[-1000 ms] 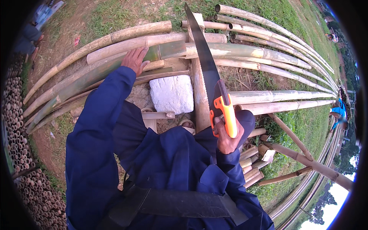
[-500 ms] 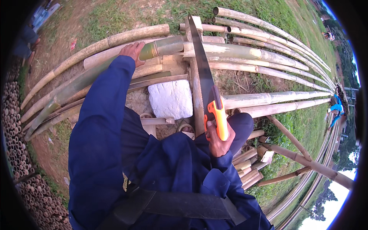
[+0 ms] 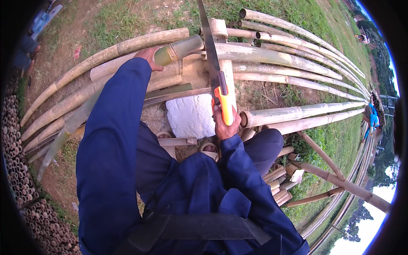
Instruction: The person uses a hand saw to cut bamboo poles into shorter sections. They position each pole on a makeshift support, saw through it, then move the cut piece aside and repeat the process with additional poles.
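My right hand (image 3: 225, 124) is closed round the orange-and-black handle of a handsaw (image 3: 208, 42), whose long dark blade points away from me. Under my left hand (image 3: 148, 57) is a green bamboo pole (image 3: 182, 48); the fingers are wrapped over it, partly hidden by my sleeve. Its right end is a cut face beside the saw blade. Across the blade, a paler bamboo pole (image 3: 263, 56) rests on an upright-looking bamboo support (image 3: 227, 78) and is apart from the green one.
A white block (image 3: 190, 112) lies between my feet and the poles. Long bamboo poles (image 3: 297, 111) stretch away to the right, and short offcuts (image 3: 278, 182) are heaped by my right knee. Stacked bamboo (image 3: 19, 157) fills the far left. Another person in blue (image 3: 373, 118) is far right.
The green pole has come apart from the paler pole, and its far left end has swung nearer me. My right hand and the saw have moved left and away from me.
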`<state>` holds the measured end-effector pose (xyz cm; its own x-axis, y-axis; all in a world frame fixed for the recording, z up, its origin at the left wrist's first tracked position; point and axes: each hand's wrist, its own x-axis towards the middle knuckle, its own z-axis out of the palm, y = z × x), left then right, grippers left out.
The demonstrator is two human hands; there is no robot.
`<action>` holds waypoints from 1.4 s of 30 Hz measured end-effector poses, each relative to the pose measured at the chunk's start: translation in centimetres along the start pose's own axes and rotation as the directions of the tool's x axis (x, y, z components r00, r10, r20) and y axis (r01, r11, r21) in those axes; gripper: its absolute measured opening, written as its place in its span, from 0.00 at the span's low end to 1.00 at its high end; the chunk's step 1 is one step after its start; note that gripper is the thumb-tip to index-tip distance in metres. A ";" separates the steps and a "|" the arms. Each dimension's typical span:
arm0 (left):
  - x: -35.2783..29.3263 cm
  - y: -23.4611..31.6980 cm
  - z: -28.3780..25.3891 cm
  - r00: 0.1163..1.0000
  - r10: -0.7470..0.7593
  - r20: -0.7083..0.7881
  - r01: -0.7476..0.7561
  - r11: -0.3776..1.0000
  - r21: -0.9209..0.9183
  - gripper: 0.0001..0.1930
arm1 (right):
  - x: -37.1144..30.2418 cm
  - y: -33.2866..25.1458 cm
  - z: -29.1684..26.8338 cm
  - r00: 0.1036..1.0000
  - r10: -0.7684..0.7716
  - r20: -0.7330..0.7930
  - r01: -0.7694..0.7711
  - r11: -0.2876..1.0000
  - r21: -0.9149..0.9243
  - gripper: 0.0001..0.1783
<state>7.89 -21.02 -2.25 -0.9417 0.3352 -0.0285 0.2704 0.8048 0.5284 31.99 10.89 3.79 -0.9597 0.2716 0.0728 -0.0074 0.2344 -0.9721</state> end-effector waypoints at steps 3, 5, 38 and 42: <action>1.0 -0.6 0.0 1.000 0.020 0.016 -0.020 1.000 -0.006 0.40 | 0.6 0.1 0.2 0.998 -0.053 0.023 0.054 0.997 -0.048 0.15; 1.0 -0.8 -0.1 1.000 0.008 0.017 -0.008 1.000 -0.005 0.40 | 0.7 0.4 0.5 0.998 -0.061 0.019 0.062 0.997 -0.053 0.15; 0.7 -0.4 -0.7 0.997 -0.005 0.073 0.012 0.995 -0.097 0.41 | 2.1 -0.6 1.8 0.996 0.061 0.070 -0.067 0.994 0.087 0.07; 2.2 0.1 -0.8 0.991 -0.017 0.135 0.021 0.999 -0.029 0.41 | -1.1 0.9 1.0 0.999 0.045 -0.005 -0.044 0.987 0.154 0.06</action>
<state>5.70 -20.58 -1.52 -0.9106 0.3846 -0.1513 0.2449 0.7970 0.5520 32.79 9.87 2.65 -0.9577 0.2863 0.0298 -0.0085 0.0754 -0.9971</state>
